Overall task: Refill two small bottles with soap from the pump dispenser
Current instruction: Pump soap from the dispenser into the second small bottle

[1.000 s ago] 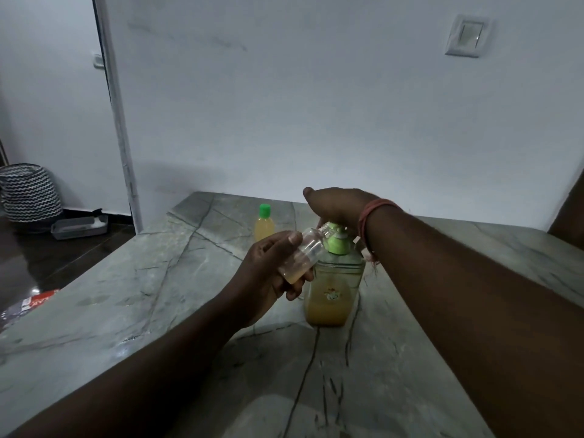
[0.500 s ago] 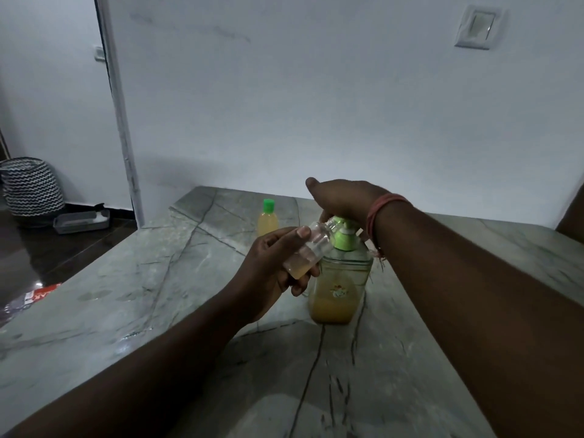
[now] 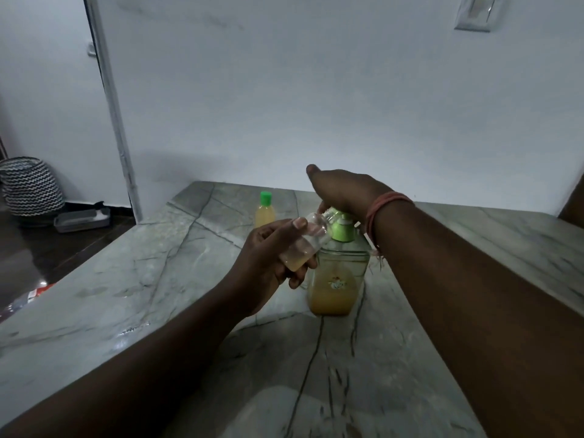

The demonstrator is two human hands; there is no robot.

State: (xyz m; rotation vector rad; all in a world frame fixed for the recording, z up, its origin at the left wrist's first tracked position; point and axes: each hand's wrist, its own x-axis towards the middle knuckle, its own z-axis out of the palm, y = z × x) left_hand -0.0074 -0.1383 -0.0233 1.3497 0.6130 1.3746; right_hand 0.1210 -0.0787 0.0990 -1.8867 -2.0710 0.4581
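A clear pump dispenser (image 3: 335,279) with orange soap and a green pump head stands on the marble table (image 3: 158,279). My right hand (image 3: 344,192) rests on top of the pump head, palm down, thumb sticking out to the left. My left hand (image 3: 268,257) grips a small uncapped clear bottle (image 3: 303,245), tilted with its mouth at the pump's nozzle; a little yellowish soap lies in its bottom. A second small bottle (image 3: 264,211) with a green cap, full of yellow soap, stands upright behind, to the left.
A white wall rises right behind the table, with a switch plate (image 3: 475,14) at the top right. Left of the table the dark floor holds a zigzag-patterned basket (image 3: 31,186) and a grey tray (image 3: 82,219).
My hands, the small bottle and the dispenser keep the same pose. Only the camera has tilted slightly, shifting the scene in the frame.
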